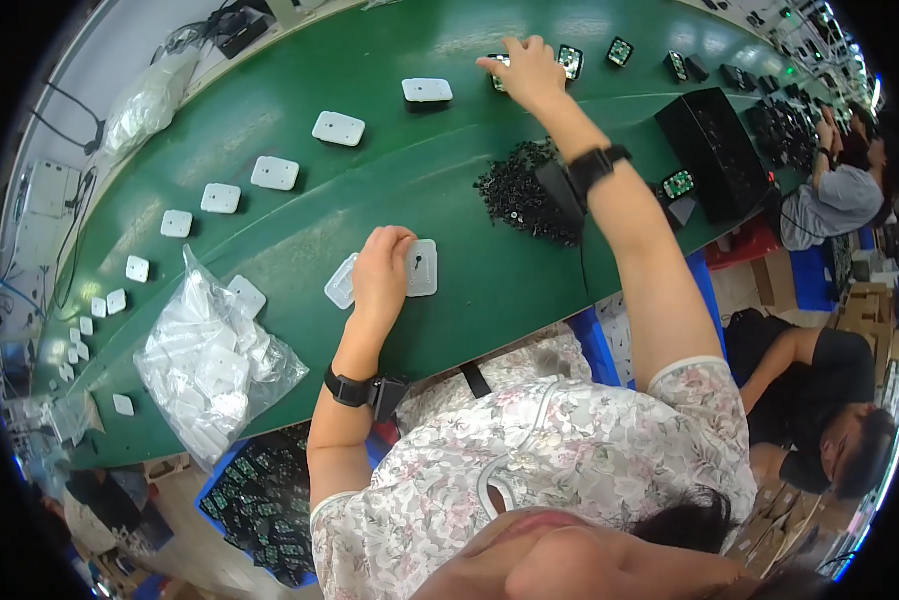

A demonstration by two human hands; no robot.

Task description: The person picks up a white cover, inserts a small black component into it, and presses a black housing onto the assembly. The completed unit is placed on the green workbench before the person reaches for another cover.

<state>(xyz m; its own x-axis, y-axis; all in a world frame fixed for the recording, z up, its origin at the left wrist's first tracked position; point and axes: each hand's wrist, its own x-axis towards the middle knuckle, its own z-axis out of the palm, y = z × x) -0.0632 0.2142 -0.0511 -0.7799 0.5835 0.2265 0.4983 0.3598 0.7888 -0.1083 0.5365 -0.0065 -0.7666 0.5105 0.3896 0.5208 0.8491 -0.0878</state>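
Low in the middle of the green table, my left hand (pixel 382 265) is closed, its curled fingertips at the left edge of a white rounded plastic cover (pixel 425 270) with a dark mark in its centre. A second white cover (pixel 342 283) lies just left of that hand, partly hidden by it. At the far side my right hand (pixel 532 75) is stretched out, thumb and fingers apart, over a small black housing with a green circuit board (pixel 499 83). The hand hides part of this housing. Right beside it sits another such housing (pixel 571 62).
A heap of small black parts (pixel 525 190) lies under my right forearm, near a black box (pixel 710 150). White-topped units (pixel 339 129) run along the table's left. A clear bag of white covers (pixel 215 350) stands left, above a blue bin of boards (pixel 260 500). Co-workers sit at right.
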